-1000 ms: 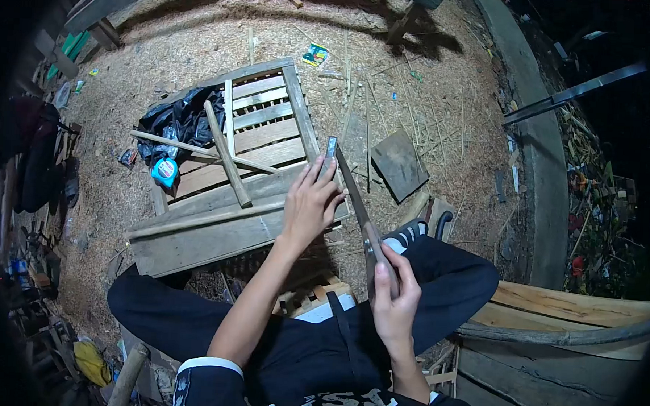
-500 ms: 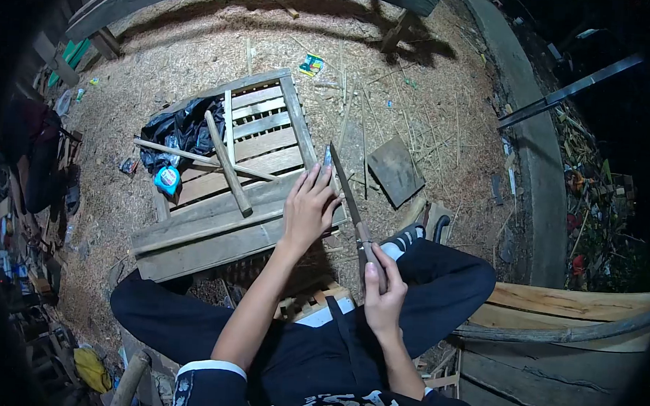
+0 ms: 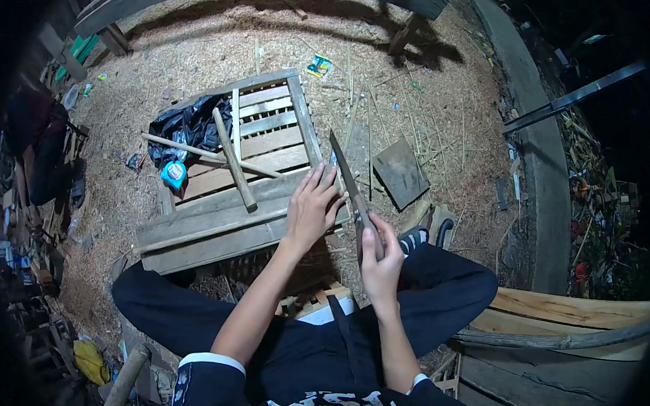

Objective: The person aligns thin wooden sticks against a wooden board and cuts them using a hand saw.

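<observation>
My right hand (image 3: 382, 263) is closed around the handle of a long knife (image 3: 349, 173). The dark blade points away from me, its tip beyond the right end of a low slatted wooden bench (image 3: 214, 245). My left hand (image 3: 311, 211) rests on that end of the bench, palm down, fingers stretched out and thumb apart. Just past its fingertips shows a small bluish piece (image 3: 333, 157), too small to name. The blade lies right beside the left fingers; whether it touches anything there I cannot tell.
On the bench lie a stout wooden stick (image 3: 234, 161), a thinner stick (image 3: 197, 152), a black plastic bag (image 3: 187, 128) and a blue tape measure (image 3: 173, 173). A square board (image 3: 400, 174) lies on the shaving-covered ground. Wooden planks (image 3: 549, 380) are at lower right. Another person (image 3: 48, 140) is at left.
My right hand and the knife have slid forward, away from my body. My left hand keeps its place on the bench end. The whole view has shifted slightly.
</observation>
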The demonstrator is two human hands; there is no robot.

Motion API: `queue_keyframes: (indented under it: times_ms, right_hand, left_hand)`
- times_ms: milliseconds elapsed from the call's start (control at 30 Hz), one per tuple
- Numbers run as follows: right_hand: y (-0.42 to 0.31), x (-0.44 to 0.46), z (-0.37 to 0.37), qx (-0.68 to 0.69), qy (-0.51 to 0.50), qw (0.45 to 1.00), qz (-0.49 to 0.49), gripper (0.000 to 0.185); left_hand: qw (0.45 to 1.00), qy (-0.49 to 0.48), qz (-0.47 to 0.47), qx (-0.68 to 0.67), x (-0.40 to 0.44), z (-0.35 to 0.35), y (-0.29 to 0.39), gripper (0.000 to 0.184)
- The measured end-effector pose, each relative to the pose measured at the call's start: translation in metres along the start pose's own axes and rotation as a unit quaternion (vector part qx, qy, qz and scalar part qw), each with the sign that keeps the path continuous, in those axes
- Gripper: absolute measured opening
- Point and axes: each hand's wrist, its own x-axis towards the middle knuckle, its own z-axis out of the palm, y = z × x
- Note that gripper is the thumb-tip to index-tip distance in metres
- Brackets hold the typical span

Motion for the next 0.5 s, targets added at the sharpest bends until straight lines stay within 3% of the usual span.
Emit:
queue_keyframes:
  times_ms: [167, 200, 500]
  right_hand:
    - [0.074, -0.027, 0.004, 0.051, 0.018, 0.998, 0.011, 0.038]
    - [0.072, -0.027, 0.002, 0.015, 0.019, 0.999, -0.042, 0.039]
    - [0.065, -0.047, -0.015, 0.029, -0.002, 0.999, 0.012, 0.04]
  left_hand:
    - [1.0, 0.002, -0.001, 0.024, -0.005, 0.002, 0.001, 0.019]
    - [1.0, 0.003, -0.004, 0.018, -0.006, 0.003, 0.002, 0.02]
    - [1.0, -0.011, -0.003, 0.008, -0.003, 0.0, 0.0, 0.022]
